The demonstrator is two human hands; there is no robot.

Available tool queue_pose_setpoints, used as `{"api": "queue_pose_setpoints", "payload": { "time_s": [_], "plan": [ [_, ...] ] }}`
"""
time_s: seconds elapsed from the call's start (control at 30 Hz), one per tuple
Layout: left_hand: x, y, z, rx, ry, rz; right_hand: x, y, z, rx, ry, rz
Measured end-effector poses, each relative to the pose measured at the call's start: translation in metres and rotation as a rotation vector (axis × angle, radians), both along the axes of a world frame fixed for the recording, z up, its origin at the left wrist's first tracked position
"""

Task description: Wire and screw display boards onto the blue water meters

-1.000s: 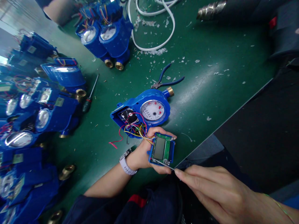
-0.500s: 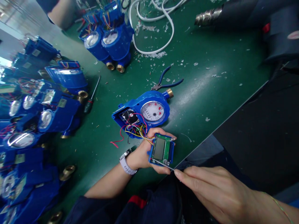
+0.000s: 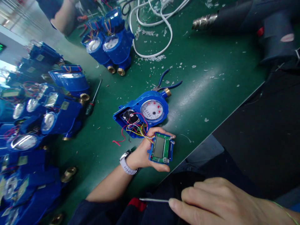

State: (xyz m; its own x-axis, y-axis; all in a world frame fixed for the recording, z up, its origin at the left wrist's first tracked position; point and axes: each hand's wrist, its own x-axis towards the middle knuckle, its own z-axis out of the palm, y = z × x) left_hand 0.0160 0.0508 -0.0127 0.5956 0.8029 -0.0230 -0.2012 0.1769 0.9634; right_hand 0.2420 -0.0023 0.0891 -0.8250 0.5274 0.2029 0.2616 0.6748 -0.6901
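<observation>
My left hand (image 3: 144, 153) is closed around the edges of a green circuit board with a grey display (image 3: 159, 147), seated in a small blue housing. Coloured wires (image 3: 140, 127) run from it into the open compartment of a blue water meter (image 3: 153, 109), lying on the table just beyond. Lower right, my right hand (image 3: 208, 200) grips a screwdriver (image 3: 154, 200); only its thin metal shaft shows, pointing left over my dark clothing, apart from the board. The handle is hidden in the fingers.
Blue-handled pliers (image 3: 167, 82) lie open behind the meter. Another screwdriver (image 3: 93, 98) rests to the left, near many blue meters (image 3: 58, 115). A white cable (image 3: 170, 37) and a heat gun (image 3: 234, 20) are at the back. Another person's arm (image 3: 63, 18) shows at upper left.
My right hand has drawn the screwdriver tip off the board's lower corner and moved it down toward me. My left hand still holds the board in about the same place.
</observation>
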Motion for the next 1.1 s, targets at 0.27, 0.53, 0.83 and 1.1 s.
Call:
{"api": "queue_pose_setpoints", "payload": {
  "time_s": [0.27, 0.53, 0.83, 1.1],
  "plan": [
    [-0.002, 0.003, 0.006, 0.02, -0.001, -0.075, 0.026, -0.021, -0.019, -0.127, 0.008, -0.449],
    [-0.005, 0.003, 0.01, 0.087, 0.039, -0.113, 0.032, -0.004, -0.017, -0.142, -0.019, -0.404],
    [-0.007, 0.006, 0.014, 0.168, 0.09, -0.162, 0.043, 0.004, -0.02, -0.138, -0.117, -0.25],
    [-0.007, 0.007, 0.013, 0.208, 0.1, -0.172, 0.039, 0.011, -0.016, -0.147, -0.099, -0.209]
  ]
}}
